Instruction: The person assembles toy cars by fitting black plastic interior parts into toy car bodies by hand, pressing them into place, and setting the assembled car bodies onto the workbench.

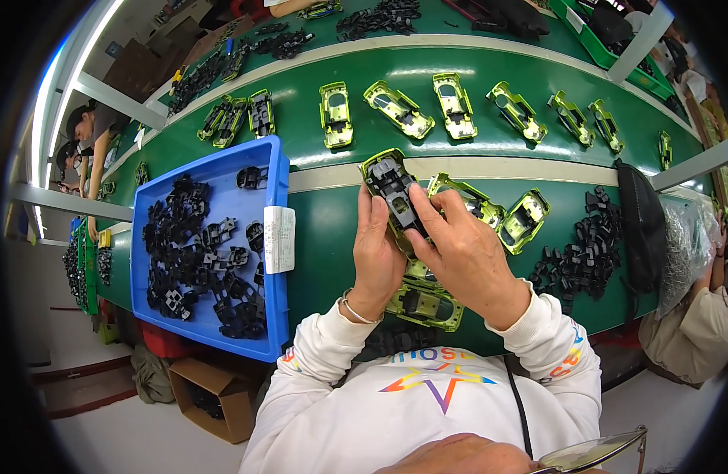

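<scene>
My left hand [375,257] is wrapped round the side of a lime-green toy car body [372,162], held up above the bench. A black plastic interior part [393,186] sits inside the shell. Fingers of my right hand [470,251] press on the black part from the right. More green car shells lie just beyond and below my hands: one shell [524,221] to the right, another [425,306] close to my body, and one partly hidden behind my right hand.
A blue bin [279,324] of black parts stands at left. Loose black pieces [589,241] are heaped at right, beside a black bag [639,225] and a clear plastic bag [686,245]. Several green car bodies [336,114] line the conveyor belt [293,95]. Other people are around the bench.
</scene>
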Demonstrator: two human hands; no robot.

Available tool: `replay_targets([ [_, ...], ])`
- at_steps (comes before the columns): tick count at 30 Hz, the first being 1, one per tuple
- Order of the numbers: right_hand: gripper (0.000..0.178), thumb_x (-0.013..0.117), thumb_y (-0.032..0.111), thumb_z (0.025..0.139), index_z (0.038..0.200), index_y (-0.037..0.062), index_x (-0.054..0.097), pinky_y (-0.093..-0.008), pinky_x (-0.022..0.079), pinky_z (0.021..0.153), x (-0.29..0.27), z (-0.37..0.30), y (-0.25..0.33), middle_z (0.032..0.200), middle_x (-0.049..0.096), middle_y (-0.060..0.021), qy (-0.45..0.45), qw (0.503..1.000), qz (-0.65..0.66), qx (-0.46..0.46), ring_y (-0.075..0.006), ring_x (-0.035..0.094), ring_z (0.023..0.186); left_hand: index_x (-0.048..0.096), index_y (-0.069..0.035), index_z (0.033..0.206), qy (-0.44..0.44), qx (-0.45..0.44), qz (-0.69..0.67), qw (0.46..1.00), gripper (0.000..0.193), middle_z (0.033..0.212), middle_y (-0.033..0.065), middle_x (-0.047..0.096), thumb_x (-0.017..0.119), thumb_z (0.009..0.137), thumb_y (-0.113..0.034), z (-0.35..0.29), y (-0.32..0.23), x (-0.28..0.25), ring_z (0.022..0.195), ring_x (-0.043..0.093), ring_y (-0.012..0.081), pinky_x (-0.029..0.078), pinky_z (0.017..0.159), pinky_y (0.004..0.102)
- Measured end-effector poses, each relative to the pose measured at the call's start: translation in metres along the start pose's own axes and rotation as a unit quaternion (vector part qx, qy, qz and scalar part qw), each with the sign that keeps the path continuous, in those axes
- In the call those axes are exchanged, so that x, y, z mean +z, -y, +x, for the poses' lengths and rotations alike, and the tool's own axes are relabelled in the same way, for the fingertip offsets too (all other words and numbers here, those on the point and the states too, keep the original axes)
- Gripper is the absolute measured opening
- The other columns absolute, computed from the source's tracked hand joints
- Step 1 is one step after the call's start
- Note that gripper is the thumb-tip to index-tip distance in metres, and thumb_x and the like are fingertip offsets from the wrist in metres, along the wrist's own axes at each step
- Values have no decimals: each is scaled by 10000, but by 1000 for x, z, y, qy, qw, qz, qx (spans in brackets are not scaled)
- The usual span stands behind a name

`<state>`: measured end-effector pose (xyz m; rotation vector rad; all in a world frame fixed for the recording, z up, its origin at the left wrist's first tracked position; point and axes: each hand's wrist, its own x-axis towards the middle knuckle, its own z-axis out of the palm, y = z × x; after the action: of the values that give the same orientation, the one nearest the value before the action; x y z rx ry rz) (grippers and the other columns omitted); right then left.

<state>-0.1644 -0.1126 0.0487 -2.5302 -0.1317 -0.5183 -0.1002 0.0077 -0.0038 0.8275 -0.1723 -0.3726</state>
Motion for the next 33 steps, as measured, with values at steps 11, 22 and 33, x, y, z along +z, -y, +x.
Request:
replay_targets([
  [11, 491, 702, 183, 836, 1242, -61, 572, -333, 533, 649, -11, 8, 6, 912, 564, -114, 41, 985, -159, -55, -230, 607, 810, 396, -65, 1402, -3, 12, 14, 1000, 394, 1175, 78, 607, 420, 1084, -297, -3, 3, 5, 1052, 609, 166, 494, 923, 327],
  [22, 499, 743, 160, 763, 1214, -10, 612, -368, 502, 688, -27, 9, 3, 871, 521, -93, 67, 983, -149, -84, -245, 568, 802, 424, -48, 1391, -1, -12, 47, 999, 398, 1247, 90, 589, 461, 1029, -207, -4, 4, 6, 1095, 589, 162, 479, 961, 317],
  [33, 523, 739, 163, 748, 1208, -44, 602, -360, 492, 705, -21, 4, 1, 865, 518, -94, 47, 975, -184, -119, -244, 545, 823, 460, -52, 1352, -11, 1, 88, 996, 375, 1223, 87, 605, 455, 1001, -185, -1, 7, 4, 1049, 592, 149, 485, 937, 298],
])
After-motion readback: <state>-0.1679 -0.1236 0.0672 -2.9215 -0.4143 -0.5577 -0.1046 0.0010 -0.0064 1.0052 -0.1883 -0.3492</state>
